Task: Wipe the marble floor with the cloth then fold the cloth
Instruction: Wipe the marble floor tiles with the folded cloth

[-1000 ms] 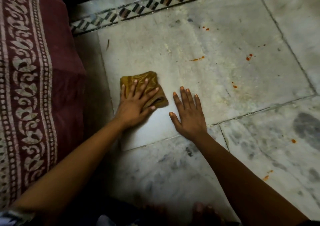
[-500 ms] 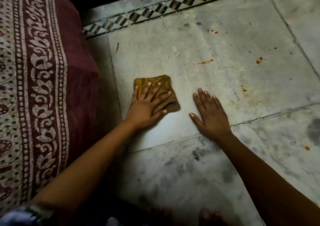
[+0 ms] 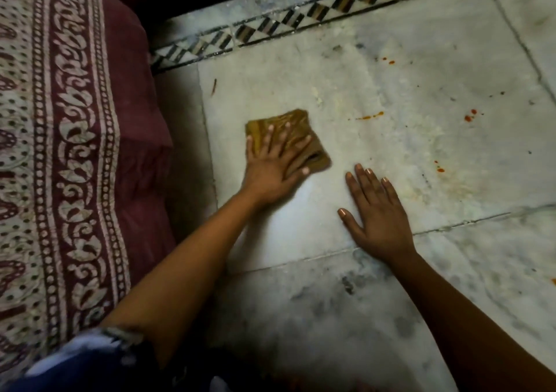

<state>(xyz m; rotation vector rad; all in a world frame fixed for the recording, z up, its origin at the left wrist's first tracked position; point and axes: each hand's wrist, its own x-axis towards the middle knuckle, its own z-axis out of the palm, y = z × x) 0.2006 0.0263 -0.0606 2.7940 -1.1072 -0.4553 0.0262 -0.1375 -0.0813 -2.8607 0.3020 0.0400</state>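
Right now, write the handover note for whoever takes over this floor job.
Left hand: flat, fingers spread, pressing the cloth onto the marble floor.
Right hand: flat on bare marble beside the cloth, holding nothing.
Cloth: mustard-coloured, bunched into a rough square near the patterned bedspread.
Done: wiping is under way on this slab.
Left: orange-red spots and more farther right are not yet wiped; then fold the cloth properly.
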